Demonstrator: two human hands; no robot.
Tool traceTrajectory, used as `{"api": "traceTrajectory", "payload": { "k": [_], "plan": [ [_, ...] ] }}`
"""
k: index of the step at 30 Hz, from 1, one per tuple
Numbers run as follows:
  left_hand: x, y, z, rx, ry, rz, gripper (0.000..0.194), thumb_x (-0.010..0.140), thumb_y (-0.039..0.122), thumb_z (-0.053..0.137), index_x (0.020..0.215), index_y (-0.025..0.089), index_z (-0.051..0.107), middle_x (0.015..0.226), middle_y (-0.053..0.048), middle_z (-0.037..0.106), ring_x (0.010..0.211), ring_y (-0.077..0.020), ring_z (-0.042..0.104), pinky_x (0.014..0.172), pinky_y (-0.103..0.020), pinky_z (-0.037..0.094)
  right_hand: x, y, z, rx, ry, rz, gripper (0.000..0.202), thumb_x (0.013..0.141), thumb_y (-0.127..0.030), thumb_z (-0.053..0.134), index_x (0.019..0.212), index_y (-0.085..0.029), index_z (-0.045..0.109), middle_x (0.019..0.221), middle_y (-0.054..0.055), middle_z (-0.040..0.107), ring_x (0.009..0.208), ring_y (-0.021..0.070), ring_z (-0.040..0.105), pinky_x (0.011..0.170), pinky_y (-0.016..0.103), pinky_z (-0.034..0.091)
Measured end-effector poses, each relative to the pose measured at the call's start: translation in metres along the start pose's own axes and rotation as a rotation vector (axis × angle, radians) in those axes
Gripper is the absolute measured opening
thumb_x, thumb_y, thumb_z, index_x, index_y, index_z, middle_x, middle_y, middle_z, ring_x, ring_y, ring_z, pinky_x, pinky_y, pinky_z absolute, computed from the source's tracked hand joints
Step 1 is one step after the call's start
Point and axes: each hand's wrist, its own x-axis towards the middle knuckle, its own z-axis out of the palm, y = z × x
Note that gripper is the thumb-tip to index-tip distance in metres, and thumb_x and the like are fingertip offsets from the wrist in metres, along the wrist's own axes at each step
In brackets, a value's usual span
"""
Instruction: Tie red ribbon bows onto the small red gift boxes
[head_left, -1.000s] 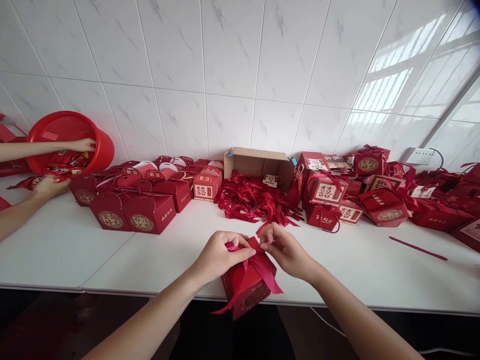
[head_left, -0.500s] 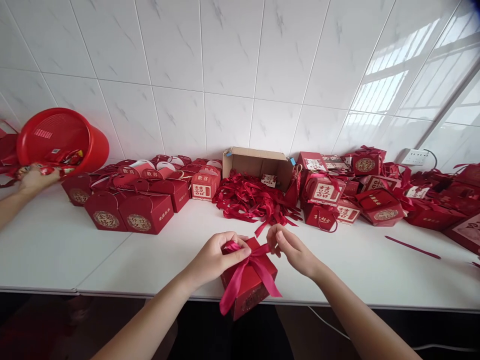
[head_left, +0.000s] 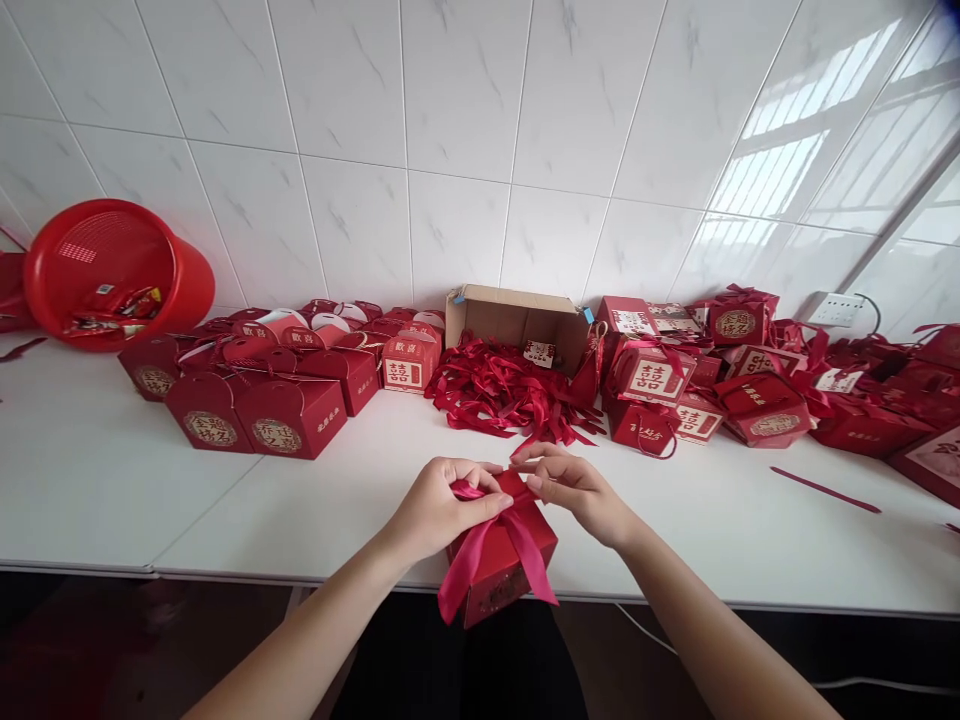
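Note:
A red gift box sits at the table's front edge, its front corner jutting past it. Round its top runs a pink-red satin ribbon, gathered in a bow with two tails hanging over the front. My left hand is closed, thumb and fingers pinching the ribbon at the bow's left side. On the other side, my right hand has its thumb and bent fingers closed at the right loop. Its fingertips reach over the box's back edge, and part of the loop is hidden by them.
Behind the box, a heap of red ribbons spills from a cardboard box. Red gift boxes stand in rows at left; more boxes are piled at right. A red basket lies tipped at far left. One ribbon strip lies at right.
My right hand has moved left and inward, its fingers now over the box top. My left hand keeps its pinch. Another person's hand at the basket has left the view.

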Motion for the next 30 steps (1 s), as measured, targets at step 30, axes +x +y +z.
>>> {"api": "traceTrajectory", "payload": {
  "k": [30],
  "plan": [
    [-0.009,-0.028,-0.007,-0.100,0.205,0.135,0.030,0.088,0.046,0.048,0.108,0.022,0.051,0.130,-0.010,0.057,0.124,-0.0227,0.049,0.101,-0.037,0.041,-0.016,0.034,-0.003,0.242,-0.062,-0.127,0.079,0.069,-0.079,0.048,0.130,-0.030,0.038,0.143,0.013,0.035,0.129,0.0268,0.039,0.105,0.046,0.030]
  ]
}}
